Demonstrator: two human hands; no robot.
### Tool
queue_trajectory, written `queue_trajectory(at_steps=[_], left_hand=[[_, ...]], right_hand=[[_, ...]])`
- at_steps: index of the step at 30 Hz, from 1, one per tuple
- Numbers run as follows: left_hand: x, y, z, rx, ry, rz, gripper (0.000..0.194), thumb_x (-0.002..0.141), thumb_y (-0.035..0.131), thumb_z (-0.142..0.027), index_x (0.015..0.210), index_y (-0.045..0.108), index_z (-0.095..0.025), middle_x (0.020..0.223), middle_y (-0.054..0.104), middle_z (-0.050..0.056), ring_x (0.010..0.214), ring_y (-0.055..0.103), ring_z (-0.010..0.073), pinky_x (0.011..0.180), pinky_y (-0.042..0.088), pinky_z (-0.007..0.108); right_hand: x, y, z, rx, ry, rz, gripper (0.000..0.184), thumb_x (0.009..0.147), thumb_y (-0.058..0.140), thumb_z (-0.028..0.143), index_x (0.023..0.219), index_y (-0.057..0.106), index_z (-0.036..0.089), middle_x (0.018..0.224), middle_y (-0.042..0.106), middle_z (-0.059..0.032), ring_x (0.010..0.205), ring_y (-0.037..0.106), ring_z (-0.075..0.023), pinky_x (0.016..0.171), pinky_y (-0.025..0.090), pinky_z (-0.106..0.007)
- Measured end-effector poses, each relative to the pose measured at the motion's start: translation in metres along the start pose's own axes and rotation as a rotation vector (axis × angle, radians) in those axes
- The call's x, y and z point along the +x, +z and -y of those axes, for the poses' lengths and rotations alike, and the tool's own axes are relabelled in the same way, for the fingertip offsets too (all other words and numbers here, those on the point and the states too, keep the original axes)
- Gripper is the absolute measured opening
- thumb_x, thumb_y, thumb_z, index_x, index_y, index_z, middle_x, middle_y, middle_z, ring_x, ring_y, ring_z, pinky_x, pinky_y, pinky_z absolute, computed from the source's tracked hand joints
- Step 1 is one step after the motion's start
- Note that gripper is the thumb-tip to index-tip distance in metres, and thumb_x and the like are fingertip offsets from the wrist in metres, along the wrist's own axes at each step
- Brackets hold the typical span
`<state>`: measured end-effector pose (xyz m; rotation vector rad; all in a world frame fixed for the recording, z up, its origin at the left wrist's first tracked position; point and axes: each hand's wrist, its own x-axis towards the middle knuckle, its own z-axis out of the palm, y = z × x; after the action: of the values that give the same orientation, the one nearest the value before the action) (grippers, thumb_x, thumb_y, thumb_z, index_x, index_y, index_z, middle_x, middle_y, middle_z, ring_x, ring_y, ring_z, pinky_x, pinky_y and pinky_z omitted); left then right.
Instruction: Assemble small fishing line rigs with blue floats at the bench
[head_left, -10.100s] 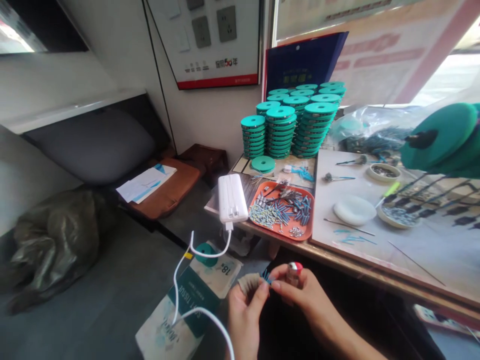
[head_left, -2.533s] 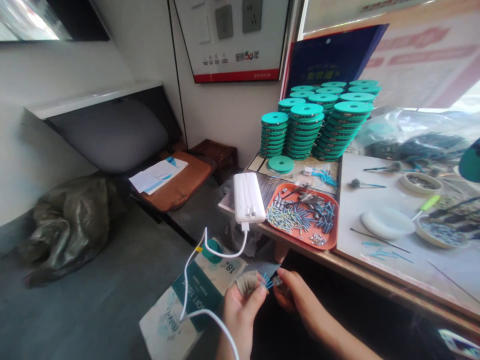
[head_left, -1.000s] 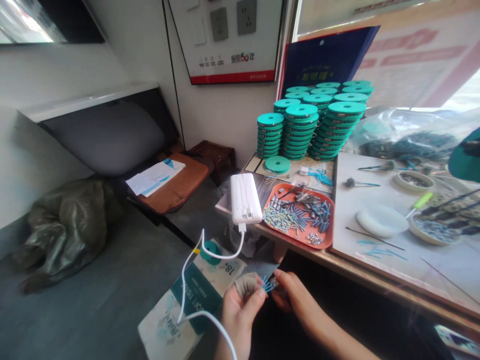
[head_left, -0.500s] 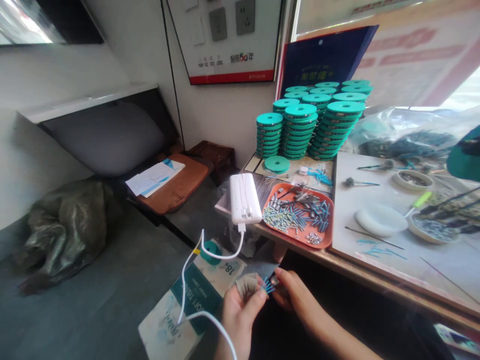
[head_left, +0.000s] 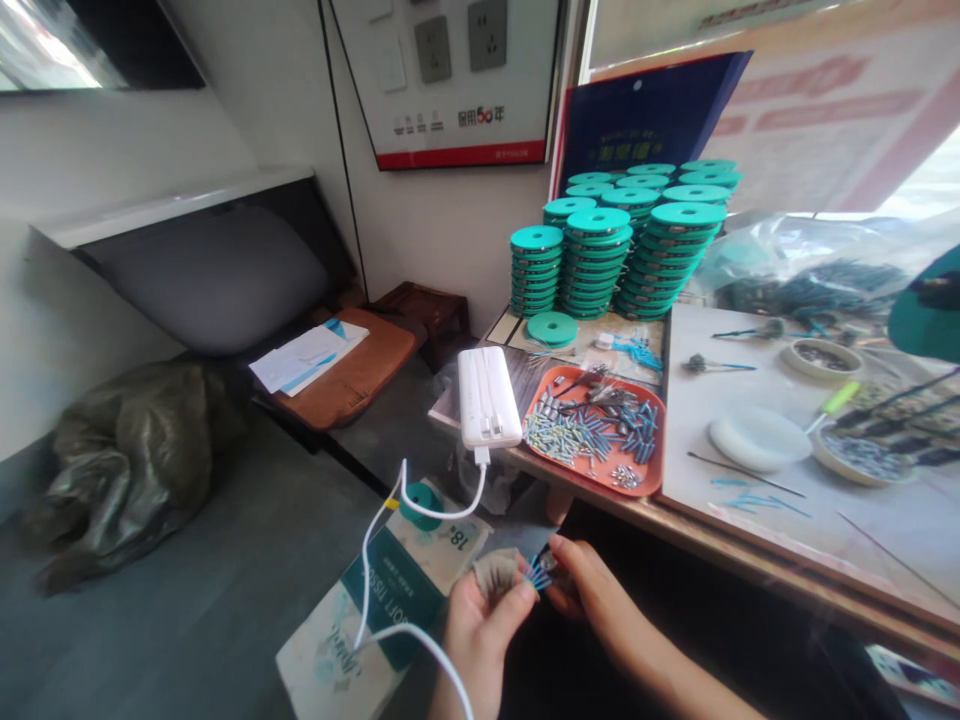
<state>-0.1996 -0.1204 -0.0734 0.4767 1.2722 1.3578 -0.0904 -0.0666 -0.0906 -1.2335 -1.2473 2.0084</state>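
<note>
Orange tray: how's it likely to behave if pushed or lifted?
The orange tray looks like rigid plastic, so probably slides as one piece. Its loose blue cylinders look apt to roll if it tilts. Low rim, close to the table edge: some could spill.

Stacked green spools [head_left: 597, 265] wall off the rear of the cluttered surface [head_left: 637, 508] — a white power bank [head_left: 489, 400] blocks the orange tray's [head_left: 646, 480] left flank, its white cable [head_left: 365, 590] looping near the left hand [head_left: 484, 625]. Open room spans a bare strip between the tray and a round white pad [head_left: 759, 440].
</note>
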Motion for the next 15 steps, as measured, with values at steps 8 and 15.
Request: queue_trajectory(at_steps=[8, 15], left_hand=[[0.0009, -0.0002, 0.0008, 0.05, 0.011, 0.059, 0.017, 0.062, 0.069, -0.03, 0.056, 0.063, -0.015, 0.059, 0.059, 0.002, 0.062, 0.051, 0.0163, 0.067, 0.039, 0.028], [0.0031, -0.0047, 0.0064, 0.033, -0.003, 0.057, 0.017, 0.062, 0.071, -0.029, 0.058, 0.063, -0.015, 0.061, 0.058, 0.001, 0.065, 0.05, 0.0154, 0.07, 0.039, 0.027]], right_hand=[[-0.0012, 0.001, 0.0013, -0.002, 0.016, -0.017, 0.056, 0.067, 0.036, 0.072, 0.042, 0.028, 0.022, 0.041, 0.025, 0.0064, 0.043, 0.021, -0.0082, 0.047, 0.017, -0.026], [-0.0023, 0.0027, 0.0028, 0.025, 0.042, -0.038, 0.054, 0.065, 0.038, 0.072, 0.046, 0.027, 0.022, 0.044, 0.024, 0.0068, 0.045, 0.021, -0.0086, 0.046, 0.017, -0.025]])
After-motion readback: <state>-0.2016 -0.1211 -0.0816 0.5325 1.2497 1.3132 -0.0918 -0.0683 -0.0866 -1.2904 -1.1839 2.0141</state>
